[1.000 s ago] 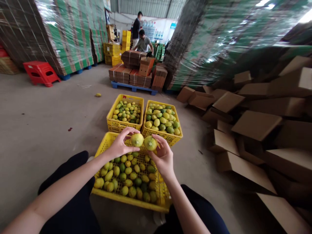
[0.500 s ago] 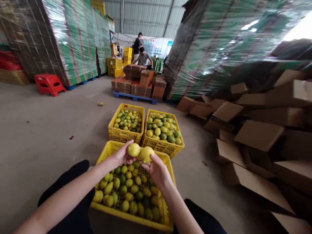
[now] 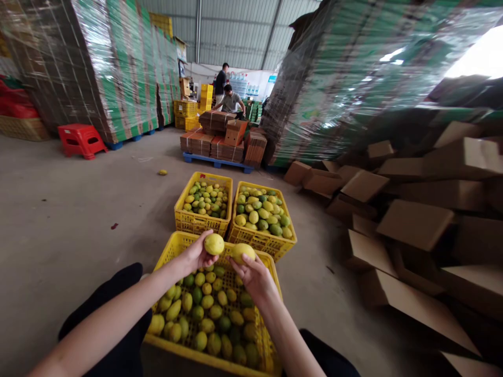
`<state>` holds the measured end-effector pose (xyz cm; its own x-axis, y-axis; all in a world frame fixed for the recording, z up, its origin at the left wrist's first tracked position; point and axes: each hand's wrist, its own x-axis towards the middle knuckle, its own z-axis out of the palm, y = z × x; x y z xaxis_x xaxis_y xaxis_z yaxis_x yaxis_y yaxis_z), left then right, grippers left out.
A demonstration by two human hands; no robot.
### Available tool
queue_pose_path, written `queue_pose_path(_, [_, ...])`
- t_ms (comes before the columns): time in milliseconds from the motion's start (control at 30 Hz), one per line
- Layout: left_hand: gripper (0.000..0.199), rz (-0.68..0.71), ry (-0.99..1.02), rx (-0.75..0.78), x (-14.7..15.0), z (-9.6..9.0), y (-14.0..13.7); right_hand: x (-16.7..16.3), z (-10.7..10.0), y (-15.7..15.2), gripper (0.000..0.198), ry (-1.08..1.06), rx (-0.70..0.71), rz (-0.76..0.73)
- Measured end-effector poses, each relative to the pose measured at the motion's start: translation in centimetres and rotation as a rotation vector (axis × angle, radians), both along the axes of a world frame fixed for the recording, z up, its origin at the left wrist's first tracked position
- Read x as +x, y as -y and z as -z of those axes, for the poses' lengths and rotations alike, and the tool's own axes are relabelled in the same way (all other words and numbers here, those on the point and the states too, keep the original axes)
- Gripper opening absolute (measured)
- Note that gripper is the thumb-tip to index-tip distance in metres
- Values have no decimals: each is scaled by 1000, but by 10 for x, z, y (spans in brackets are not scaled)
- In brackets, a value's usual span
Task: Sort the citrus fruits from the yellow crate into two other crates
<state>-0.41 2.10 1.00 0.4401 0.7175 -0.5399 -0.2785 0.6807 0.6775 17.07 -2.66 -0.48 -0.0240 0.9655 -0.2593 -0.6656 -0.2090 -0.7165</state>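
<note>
My left hand point(image 3: 199, 252) is closed around a yellow lemon point(image 3: 214, 244). A second yellow lemon point(image 3: 242, 254) is gripped in my right hand point(image 3: 253, 275), with the thumb across its near side. The two lemons are held side by side, a small gap between them, above the near yellow crate point(image 3: 212, 357). Inside that crate lie several green and yellow lemons point(image 3: 207, 302) in a loose layer, and its slotted floor shows between them. My right hand and forearm hide part of the crate's right side.
Beyond stand two fuller lemon crates, left point(image 3: 202, 222) and right point(image 3: 262, 242). Cardboard boxes point(image 3: 414, 224) are heaped on the right. A red stool point(image 3: 81, 141), a stray lemon point(image 3: 162, 172) and a blue pallet point(image 3: 217, 161) are on the floor. Two people point(image 3: 231, 100) are at the back.
The two lemons have moved slightly apart. The one in my right hand has turned and shifted a little to the right. Both hands keep their hold.
</note>
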Motion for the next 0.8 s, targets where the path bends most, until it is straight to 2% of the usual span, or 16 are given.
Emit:
queue_pose_path(233, [58, -2, 2, -1, 0, 4, -1, -2, -1, 1, 56, 29, 40, 16])
queue_pose_path(500, [55, -38, 39, -39, 0, 7, -3, 0, -1, 2, 49, -55, -17, 2])
queue_pose_path(667, [33, -143, 206, 22, 4, 9, -3, 1, 3, 0, 30, -55, -18, -9])
queue_pose_path(800, [5, -294, 292, 17, 2, 6, -1, 0, 3, -2, 33, -6, -71, 15])
